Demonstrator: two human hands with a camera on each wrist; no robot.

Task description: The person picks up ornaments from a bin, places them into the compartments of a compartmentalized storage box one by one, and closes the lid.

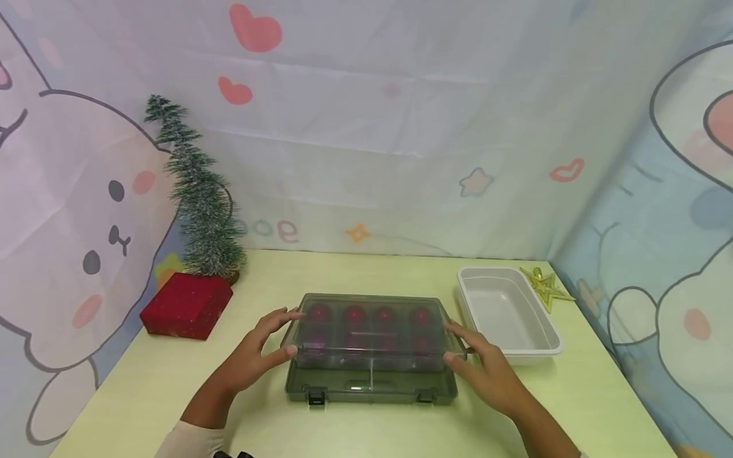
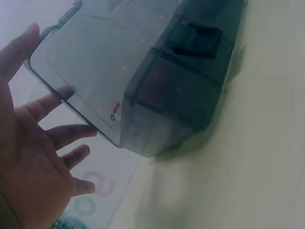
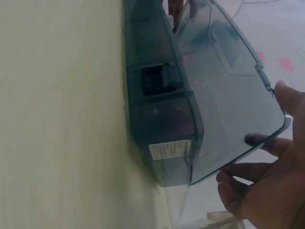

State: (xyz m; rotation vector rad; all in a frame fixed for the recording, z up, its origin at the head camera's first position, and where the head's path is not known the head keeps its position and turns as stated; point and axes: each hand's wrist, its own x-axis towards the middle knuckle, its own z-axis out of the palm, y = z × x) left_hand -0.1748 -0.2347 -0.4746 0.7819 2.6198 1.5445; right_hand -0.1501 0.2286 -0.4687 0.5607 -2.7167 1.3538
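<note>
A see-through grey plastic storage box [image 1: 372, 385] stands on the table, its hinged lid [image 1: 372, 343] tilted partly up. Red balls [image 1: 355, 313] show through the lid in a row of compartments. My left hand [image 1: 258, 346] holds the lid's left edge, thumb at the front corner. In the left wrist view, its index fingertip shows through the lid and the other fingers spread along the side. At the opposite edge my right hand [image 1: 487, 369] holds the lid between thumb and fingers. The right wrist view shows the raised lid [image 3: 238, 95] and a front latch [image 3: 159, 79].
A white plastic basin [image 1: 498, 312] stands at the right, with a gold star ornament [image 1: 546, 286] beside it. Back left are a small artificial Christmas tree [image 1: 200, 191] and a dark red box [image 1: 186, 305]. A printed cloth [image 1: 372, 127] hangs behind the table [image 1: 275, 273].
</note>
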